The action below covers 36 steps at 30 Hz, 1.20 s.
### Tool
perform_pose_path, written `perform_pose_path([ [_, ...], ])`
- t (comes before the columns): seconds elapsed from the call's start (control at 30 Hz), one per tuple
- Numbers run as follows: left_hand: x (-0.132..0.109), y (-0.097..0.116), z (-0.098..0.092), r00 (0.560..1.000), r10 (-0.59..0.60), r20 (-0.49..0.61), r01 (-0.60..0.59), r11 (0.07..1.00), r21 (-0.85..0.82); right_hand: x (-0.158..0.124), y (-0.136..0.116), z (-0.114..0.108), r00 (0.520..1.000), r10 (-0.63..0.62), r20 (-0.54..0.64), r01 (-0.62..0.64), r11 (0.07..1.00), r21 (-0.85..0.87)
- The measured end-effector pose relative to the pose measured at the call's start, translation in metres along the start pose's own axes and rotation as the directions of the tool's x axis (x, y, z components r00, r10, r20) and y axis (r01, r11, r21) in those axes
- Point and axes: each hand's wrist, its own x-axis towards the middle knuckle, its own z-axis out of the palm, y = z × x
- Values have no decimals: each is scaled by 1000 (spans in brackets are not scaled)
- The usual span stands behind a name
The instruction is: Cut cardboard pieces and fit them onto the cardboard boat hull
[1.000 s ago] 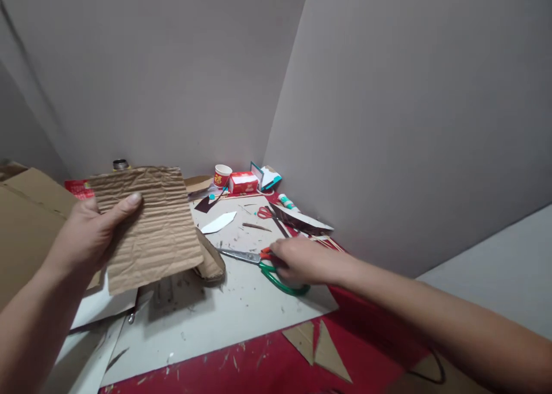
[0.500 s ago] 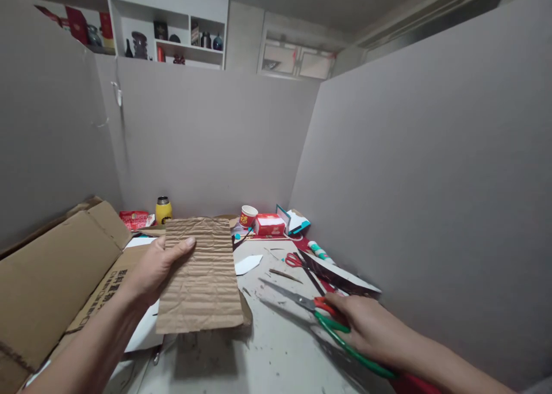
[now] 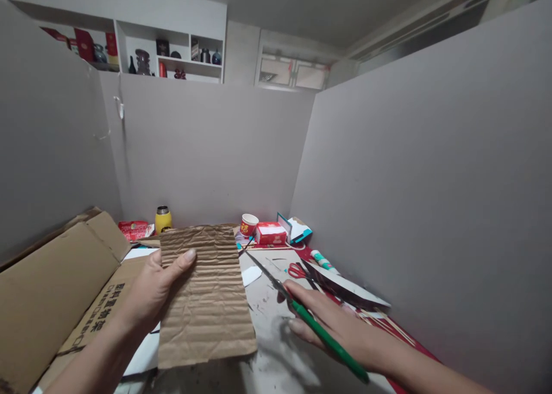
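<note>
A rectangular piece of corrugated cardboard is raised above the table, its ridged brown face toward me. My left hand grips its left edge, thumb on the front and the other fingers hidden behind. Green-handled scissors are in my right hand, which is closed around the handles. Their blades point up and left, with the tip close to the cardboard's upper right edge; whether they touch I cannot tell. Behind them, red-handled scissors lie on the table.
A large opened cardboard box fills the left side. Along the back stand a yellow bottle, a paper cup and a red tissue box. Thin sticks lie at right. Grey partitions enclose the table.
My right hand has brought the green-handled scissors left and up, toward the cardboard, turning the blades more upward. The cardboard has tilted slightly and sits a little lower in view.
</note>
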Motion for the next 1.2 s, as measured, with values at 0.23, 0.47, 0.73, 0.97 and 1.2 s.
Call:
perform_pose_path([
  [0.23, -4, -4, 6, 999, -27, 32, 27, 1000, 16, 12, -27, -6, 993, -93, 70, 93, 996, 9],
  [0.47, -6, -8, 12, 999, -43, -30, 44, 999, 23, 18, -31, -2, 980, -198, 9, 198, 980, 13],
  [0.73, -9, -6, 21, 996, -58, -73, 60, 998, 18, 17, -28, -2, 971, -238, 25, 238, 971, 4],
  [0.97, -6, -10, 19, 995, -77, -62, 79, 997, 27, 15, -24, -1, 979, -195, 66, 196, 981, -7],
  [1.2, -7, -15, 19, 996, -83, -40, 83, 997, -1, 14, -25, 0, 985, -162, 53, 163, 987, -14],
])
